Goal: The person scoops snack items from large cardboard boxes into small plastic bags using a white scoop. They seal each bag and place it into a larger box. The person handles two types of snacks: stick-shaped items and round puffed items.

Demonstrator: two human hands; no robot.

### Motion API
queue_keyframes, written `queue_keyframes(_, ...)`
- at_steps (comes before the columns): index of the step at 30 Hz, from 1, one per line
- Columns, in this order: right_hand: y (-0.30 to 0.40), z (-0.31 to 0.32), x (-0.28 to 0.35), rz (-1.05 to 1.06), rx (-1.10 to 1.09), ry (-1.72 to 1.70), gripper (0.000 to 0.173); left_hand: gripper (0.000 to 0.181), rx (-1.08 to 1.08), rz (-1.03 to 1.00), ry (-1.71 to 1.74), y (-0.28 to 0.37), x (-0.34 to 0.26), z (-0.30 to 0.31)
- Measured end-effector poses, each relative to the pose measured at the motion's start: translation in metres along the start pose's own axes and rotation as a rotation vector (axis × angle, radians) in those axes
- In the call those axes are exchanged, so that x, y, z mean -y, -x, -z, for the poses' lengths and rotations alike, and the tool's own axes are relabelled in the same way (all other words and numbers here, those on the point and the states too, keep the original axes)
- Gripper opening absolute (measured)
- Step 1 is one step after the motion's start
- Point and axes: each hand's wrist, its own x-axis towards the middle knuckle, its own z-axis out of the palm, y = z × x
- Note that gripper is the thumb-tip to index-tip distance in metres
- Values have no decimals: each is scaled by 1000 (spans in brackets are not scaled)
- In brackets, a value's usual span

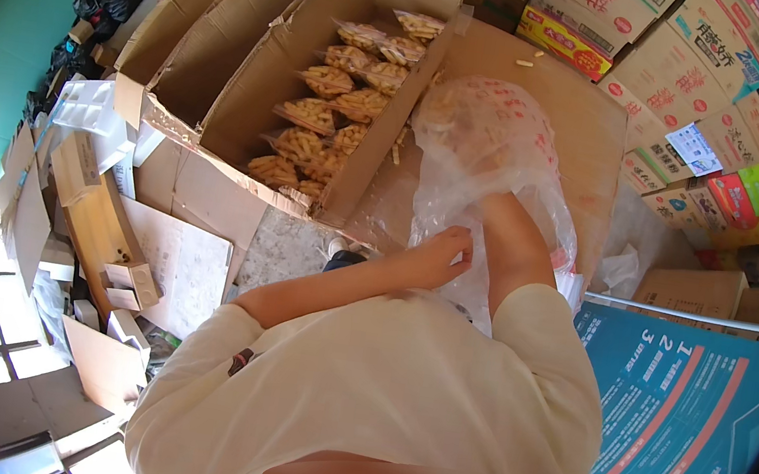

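Note:
A large translucent plastic bag with red print [505, 120] lies on the cardboard-covered surface, with pale contents showing dimly inside. My right forearm [514, 238] reaches into its mouth. The plastic veils my right hand, so its grasp is unclear. My left hand [446, 255] is beside the near edge of the bag with its fingers curled; whether they pinch the film is hidden. To the left of the bag, an open cardboard box [378, 171] contains several small clear bags of yellowish stick-shaped snacks [328, 82], set in rows.
Two loose snack sticks [525, 62] lie behind the bag. Beside the filled box is another open carton [190, 58]. Stacked printed cartons [663, 80] line the right side. A blue printed panel [681, 418] is at lower right. Flattened cardboard [179, 267] and scraps cover the left floor.

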Motion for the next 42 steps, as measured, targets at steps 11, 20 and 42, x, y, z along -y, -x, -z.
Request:
queue_keyframes(11,43,79,-39,166,-83,-85,29,11,-95,15,-343,-71,36,-11)
queue_keyframes(20,36,69,-63,-118,-45,-689,28,11,-631,134,-475,-120,46,94)
queue_keyframes(42,60,148,25,-389,-62,-1113,29,21,-358,-229,-321,-66,5,69)
